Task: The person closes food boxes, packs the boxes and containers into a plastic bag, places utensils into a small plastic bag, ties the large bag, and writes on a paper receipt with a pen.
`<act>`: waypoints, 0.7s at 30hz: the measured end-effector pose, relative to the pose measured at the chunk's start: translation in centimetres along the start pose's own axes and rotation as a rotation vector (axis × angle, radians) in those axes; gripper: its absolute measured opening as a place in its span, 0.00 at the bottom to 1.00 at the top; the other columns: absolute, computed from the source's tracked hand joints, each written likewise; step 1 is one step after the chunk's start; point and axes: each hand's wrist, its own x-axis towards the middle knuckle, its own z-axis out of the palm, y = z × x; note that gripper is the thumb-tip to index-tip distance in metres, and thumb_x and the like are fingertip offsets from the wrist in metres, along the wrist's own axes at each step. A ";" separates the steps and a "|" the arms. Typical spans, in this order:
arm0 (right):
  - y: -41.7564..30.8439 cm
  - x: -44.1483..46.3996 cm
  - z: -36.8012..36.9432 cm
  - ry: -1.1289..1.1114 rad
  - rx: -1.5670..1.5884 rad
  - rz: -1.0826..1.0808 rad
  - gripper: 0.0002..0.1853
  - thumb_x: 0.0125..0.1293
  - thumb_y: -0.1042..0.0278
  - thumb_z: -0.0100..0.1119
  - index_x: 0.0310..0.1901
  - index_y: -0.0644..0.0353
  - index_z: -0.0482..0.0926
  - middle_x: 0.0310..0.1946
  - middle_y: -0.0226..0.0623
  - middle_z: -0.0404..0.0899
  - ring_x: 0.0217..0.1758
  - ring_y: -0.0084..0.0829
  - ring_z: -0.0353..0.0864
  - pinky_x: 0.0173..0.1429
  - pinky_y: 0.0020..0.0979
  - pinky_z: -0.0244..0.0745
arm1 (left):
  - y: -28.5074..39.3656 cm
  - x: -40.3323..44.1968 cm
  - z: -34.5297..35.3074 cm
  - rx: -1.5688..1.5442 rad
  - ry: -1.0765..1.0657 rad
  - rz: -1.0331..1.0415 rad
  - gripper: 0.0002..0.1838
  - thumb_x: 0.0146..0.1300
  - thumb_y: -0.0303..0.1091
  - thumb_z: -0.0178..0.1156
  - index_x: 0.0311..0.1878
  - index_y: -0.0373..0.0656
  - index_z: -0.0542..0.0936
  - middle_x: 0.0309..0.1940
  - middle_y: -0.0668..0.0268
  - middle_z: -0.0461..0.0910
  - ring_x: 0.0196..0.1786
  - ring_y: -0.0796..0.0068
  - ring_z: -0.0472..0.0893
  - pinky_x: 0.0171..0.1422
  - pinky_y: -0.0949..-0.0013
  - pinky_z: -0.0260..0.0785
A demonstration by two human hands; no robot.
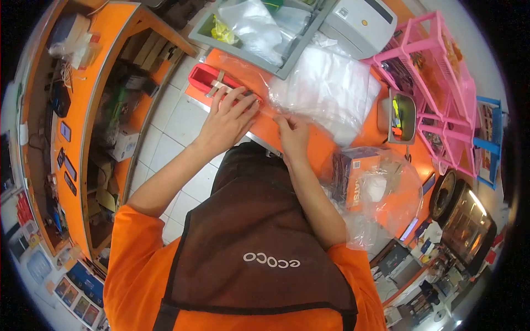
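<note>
My left hand (227, 118) lies over the near end of a red tool with metal strips (205, 79), which resembles a tape dispenser or bag sealer. Its fingers are spread and stretched out across the top. To the right, my right hand (292, 134) has thumb and forefinger pinched together at what looks like a thin strip or edge of clear plastic (269, 112), running toward the tool. Exactly what lies between those fingertips is hard to see. Behind both hands, a stack of clear plastic bags (328, 91) covers part of the orange table (317, 148).
A grey bin (296, 58) holding plastic packs and a grey-white machine (359, 25) stand at the back. On the right are a metal tin (401, 117), a pink rack (441, 88) and an orange-and-dark box (353, 175) beside clear plastic. Orange shelving (107, 66) stands left.
</note>
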 end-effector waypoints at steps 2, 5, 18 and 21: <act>1.9 1.0 0.1 -0.016 0.037 0.045 0.09 0.65 0.69 0.66 0.35 0.67 0.86 0.28 0.30 0.82 0.29 0.20 0.77 0.35 0.27 0.71 | 0.0 0.3 -0.4 0.018 -0.012 -0.006 0.18 0.65 0.40 0.67 0.57 0.47 0.84 0.66 0.64 0.73 0.74 0.57 0.64 0.81 0.42 0.49; 3.7 0.8 2.3 -0.083 0.138 0.248 0.07 0.65 0.71 0.64 0.36 0.66 0.85 0.22 0.28 0.74 0.21 0.22 0.71 0.26 0.26 0.68 | 0.3 0.4 -0.7 0.033 -0.034 -0.019 0.18 0.65 0.40 0.67 0.57 0.49 0.84 0.67 0.62 0.72 0.75 0.54 0.62 0.81 0.40 0.48; -16.9 -14.1 -6.7 -0.710 -0.005 -0.576 0.04 0.62 0.76 0.65 0.34 0.64 0.78 0.31 0.40 0.78 0.33 0.38 0.79 0.38 0.35 0.75 | 3.2 3.2 -2.9 0.012 -0.130 -0.004 0.25 0.65 0.34 0.67 0.66 0.51 0.80 0.75 0.60 0.66 0.77 0.48 0.60 0.81 0.40 0.48; -19.9 -17.3 -14.6 -0.586 0.124 -0.700 0.07 0.61 0.73 0.70 0.31 0.60 0.79 0.32 0.37 0.78 0.34 0.33 0.78 0.37 0.33 0.74 | 8.2 6.9 -6.2 -0.141 0.002 0.002 0.22 0.66 0.31 0.67 0.64 0.44 0.81 0.71 0.59 0.72 0.74 0.52 0.67 0.79 0.50 0.55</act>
